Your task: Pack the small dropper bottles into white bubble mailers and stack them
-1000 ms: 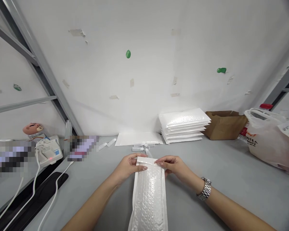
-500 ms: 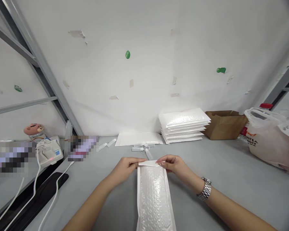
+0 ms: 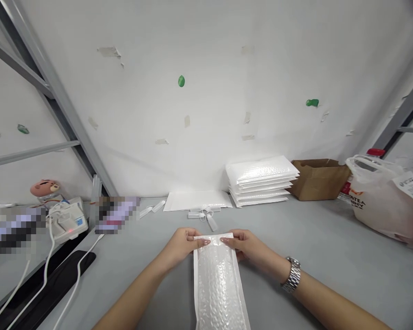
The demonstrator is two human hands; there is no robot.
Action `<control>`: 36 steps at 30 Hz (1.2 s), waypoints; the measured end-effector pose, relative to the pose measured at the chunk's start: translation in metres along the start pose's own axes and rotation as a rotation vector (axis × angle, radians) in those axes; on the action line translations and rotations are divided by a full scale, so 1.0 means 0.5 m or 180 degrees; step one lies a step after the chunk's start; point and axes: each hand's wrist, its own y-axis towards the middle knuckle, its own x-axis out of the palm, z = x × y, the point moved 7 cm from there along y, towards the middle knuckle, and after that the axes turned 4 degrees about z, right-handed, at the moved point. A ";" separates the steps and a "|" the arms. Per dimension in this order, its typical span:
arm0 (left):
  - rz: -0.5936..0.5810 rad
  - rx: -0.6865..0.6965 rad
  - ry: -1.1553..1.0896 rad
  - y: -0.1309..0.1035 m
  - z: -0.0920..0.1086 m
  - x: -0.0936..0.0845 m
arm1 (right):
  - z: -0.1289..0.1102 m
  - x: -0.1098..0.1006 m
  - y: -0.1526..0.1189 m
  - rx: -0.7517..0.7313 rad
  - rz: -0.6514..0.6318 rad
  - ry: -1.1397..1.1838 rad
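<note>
A white bubble mailer (image 3: 218,284) lies lengthwise in front of me, its near end cut off by the frame's bottom edge. My left hand (image 3: 187,243) grips the upper left corner, thumb on top and fingers behind. At the upper right corner my right hand (image 3: 242,243), with a metal watch on its wrist, pinches the mailer the same way. Both thumbs press on its face near the top edge. Just beyond the mailer lie small clear-and-white tags (image 3: 211,223) with loops.
Behind are a flat white mailer (image 3: 196,200), a stack of padded mailers (image 3: 265,181) and a brown paper box (image 3: 320,179). A plastic bag (image 3: 382,206) stands at right. At left are a power strip (image 3: 69,222), white cables and a blurred phone (image 3: 117,214).
The flap strip seen at the mailer's top no longer shows; the top edge now looks straight. Both thumbs have moved onto the front face. The view has shifted slightly.
</note>
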 end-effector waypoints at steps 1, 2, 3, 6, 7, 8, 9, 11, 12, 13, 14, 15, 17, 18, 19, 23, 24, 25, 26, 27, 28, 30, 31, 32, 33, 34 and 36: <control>0.0003 0.0012 -0.0004 0.000 0.001 0.002 | 0.005 0.003 0.000 0.0075 -0.0067 0.0046; 0.0001 0.0023 -0.0016 0.001 0.001 0.004 | 0.007 0.003 0.000 0.0114 -0.0082 0.0091; -0.0012 0.0026 -0.0049 0.002 0.001 0.006 | 0.007 0.001 0.000 0.0120 -0.0048 0.0127; -0.0215 -0.0033 -0.0235 0.002 -0.003 0.018 | 0.000 -0.015 0.001 0.0075 0.0203 0.0121; -0.0300 -0.0087 -0.0298 0.002 -0.005 0.022 | -0.003 -0.021 0.000 0.0067 0.0299 0.0094; -0.0364 -0.0134 -0.0347 0.001 -0.007 0.024 | -0.006 -0.024 -0.001 0.0062 0.0374 0.0075; -0.0385 -0.0164 -0.0374 0.001 -0.008 0.025 | -0.007 -0.026 -0.002 0.0064 0.0411 0.0073; -0.0296 -0.0161 -0.0363 0.002 -0.009 0.021 | -0.003 -0.019 -0.003 0.0137 0.0316 0.0129; -0.0242 -0.0138 -0.0343 0.002 -0.009 0.019 | 0.002 -0.012 -0.003 0.0209 0.0206 0.0176; -0.0208 -0.0116 -0.0327 0.003 -0.009 0.019 | 0.007 -0.005 -0.002 0.0287 0.0075 0.0216; -0.0180 -0.0100 -0.0320 0.004 -0.009 0.018 | 0.010 -0.001 -0.002 0.0351 -0.0031 0.0231; -0.0156 -0.0102 -0.0337 0.005 -0.010 0.017 | 0.009 -0.002 -0.001 0.0370 -0.0078 0.0203; -0.0103 -0.0145 -0.0453 0.007 -0.012 0.014 | -0.017 -0.023 -0.002 0.0165 0.0083 -0.0005; -0.0056 -0.0186 -0.0529 0.008 -0.013 0.010 | -0.043 -0.044 -0.008 -0.0049 0.0322 -0.0174; -0.0004 -0.0234 -0.0601 0.009 -0.013 0.006 | -0.079 -0.068 -0.019 -0.0340 0.0622 -0.0371; 0.0146 -0.0318 -0.0687 0.009 -0.008 -0.012 | -0.279 -0.165 -0.156 -0.1937 0.2691 -0.1291; 0.0148 -0.0311 -0.0675 0.009 -0.006 -0.013 | -0.328 -0.175 -0.213 -0.2478 0.3429 -0.1499; 0.0131 -0.0297 -0.0659 0.008 -0.004 -0.013 | -0.366 -0.175 -0.269 -0.2995 0.4199 -0.1714; 0.0107 -0.0287 -0.0640 0.007 -0.004 -0.012 | -0.393 -0.163 -0.316 -0.3535 0.4892 -0.1893; 0.0080 -0.0279 -0.0623 0.007 -0.004 -0.010 | -0.410 -0.147 -0.342 -0.3982 0.5353 -0.2052; 0.0048 -0.0274 -0.0609 0.006 -0.004 -0.007 | -0.423 -0.132 -0.343 -0.4285 0.5498 -0.2343; -0.0006 -0.0268 -0.0588 0.007 -0.008 -0.002 | -0.436 -0.110 -0.290 -0.4591 0.5168 -0.3115; -0.0020 -0.0269 -0.0576 0.008 -0.010 0.000 | -0.434 -0.110 -0.239 -0.4459 0.4772 -0.3518; -0.0030 -0.0276 -0.0567 0.009 -0.012 0.000 | -0.424 -0.113 -0.181 -0.4261 0.4373 -0.3925; -0.0033 -0.0283 -0.0557 0.010 -0.015 0.000 | -0.408 -0.119 -0.123 -0.4062 0.4044 -0.4254; -0.0031 -0.0295 -0.0542 0.012 -0.017 0.000 | -0.387 -0.131 -0.069 -0.3862 0.3801 -0.4450; -0.0020 -0.0300 -0.0512 0.014 -0.020 -0.002 | -0.344 -0.156 0.026 -0.3493 0.3346 -0.4634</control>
